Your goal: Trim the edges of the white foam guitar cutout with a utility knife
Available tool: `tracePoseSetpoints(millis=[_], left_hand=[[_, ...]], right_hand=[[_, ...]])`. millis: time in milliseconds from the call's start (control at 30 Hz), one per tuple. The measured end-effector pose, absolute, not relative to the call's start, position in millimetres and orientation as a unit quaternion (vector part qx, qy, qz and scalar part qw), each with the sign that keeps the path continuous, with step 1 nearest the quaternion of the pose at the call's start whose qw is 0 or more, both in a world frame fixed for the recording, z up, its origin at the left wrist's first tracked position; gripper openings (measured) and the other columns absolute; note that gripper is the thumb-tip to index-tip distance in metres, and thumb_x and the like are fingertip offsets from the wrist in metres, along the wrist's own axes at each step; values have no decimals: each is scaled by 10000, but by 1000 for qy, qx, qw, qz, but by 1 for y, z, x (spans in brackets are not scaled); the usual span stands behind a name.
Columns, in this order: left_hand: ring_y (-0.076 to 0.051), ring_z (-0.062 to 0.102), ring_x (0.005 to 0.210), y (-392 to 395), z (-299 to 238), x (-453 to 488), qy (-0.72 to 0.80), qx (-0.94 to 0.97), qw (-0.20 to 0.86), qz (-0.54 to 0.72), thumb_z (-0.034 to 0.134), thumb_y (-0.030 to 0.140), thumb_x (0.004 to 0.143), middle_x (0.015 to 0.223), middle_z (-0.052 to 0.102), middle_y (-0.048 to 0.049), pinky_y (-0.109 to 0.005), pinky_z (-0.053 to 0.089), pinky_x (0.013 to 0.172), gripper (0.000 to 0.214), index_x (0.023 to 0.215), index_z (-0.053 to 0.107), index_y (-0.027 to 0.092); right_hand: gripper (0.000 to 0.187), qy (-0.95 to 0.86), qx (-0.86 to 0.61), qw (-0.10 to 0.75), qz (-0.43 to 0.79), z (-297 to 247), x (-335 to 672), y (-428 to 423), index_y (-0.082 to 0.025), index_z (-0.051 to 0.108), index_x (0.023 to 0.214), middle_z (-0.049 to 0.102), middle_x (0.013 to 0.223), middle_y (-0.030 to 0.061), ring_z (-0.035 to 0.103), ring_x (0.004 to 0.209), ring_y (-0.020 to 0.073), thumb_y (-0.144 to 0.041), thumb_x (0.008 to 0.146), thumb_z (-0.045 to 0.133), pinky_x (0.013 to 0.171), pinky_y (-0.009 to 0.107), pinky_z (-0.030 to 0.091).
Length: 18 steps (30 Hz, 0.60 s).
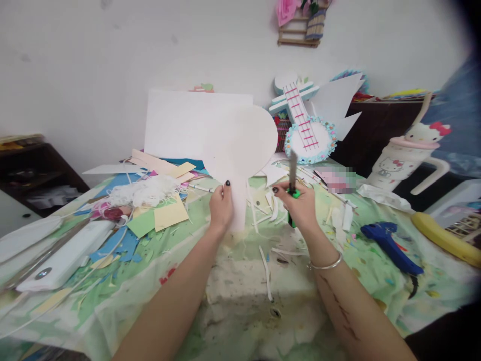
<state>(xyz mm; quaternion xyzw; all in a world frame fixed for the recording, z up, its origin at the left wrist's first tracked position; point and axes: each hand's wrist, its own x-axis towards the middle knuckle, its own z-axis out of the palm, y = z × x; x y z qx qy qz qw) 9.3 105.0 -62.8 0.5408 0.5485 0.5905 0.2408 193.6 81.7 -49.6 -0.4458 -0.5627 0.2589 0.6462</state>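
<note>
My left hand (221, 206) is closed on the handle of a white fan-shaped cutout (242, 143), which has a round head and a straight stem. The cutout stands upright over the table, its head in front of a large white board (176, 123). To its right, my right hand (299, 204) grips a green utility knife (292, 193) with the blade pointing up. The blade is apart from the cutout. Thin white offcuts (265, 273) lie on the green cloth below both hands.
A blue glue gun (393, 245), a banana (447, 238) and a handled tumbler (400, 163) are at the right. Behind stands a paper banjo-like craft (310, 138). Tangled white string (145, 193), coloured paper (171, 213) and a white paper trimmer-like bar (67, 255) lie left.
</note>
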Motion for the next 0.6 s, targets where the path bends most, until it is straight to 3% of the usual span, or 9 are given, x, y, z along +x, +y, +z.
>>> tracePoseSetpoints(millis=[133, 400, 600], left_hand=[[-122, 335, 582, 98, -62, 15, 506, 568, 240, 603, 428, 465, 878, 584, 378, 36, -248, 232, 553, 365, 634, 422, 194], [-116, 410, 625, 95, -66, 23, 474, 593, 302, 577, 411, 479, 886, 672, 501, 10, -225, 308, 587, 367, 721, 529, 174], [-101, 411, 625, 97, -71, 25, 446, 556, 353, 606, 456, 492, 860, 678, 505, 12, -209, 321, 573, 367, 724, 546, 163]], right_hand=[[266, -624, -449, 577, 276, -56, 178, 78, -162, 720, 773, 669, 679, 17, 548, 596, 134, -410, 674, 715, 584, 268, 430], [230, -646, -443, 560, 270, -57, 174, 75, -148, 700, 792, 677, 693, 37, 545, 573, 128, -352, 689, 675, 556, 252, 434], [137, -644, -478, 561, 207, -56, 176, 75, -167, 662, 734, 640, 661, 2, 513, 559, 111, -283, 671, 624, 577, 241, 423]])
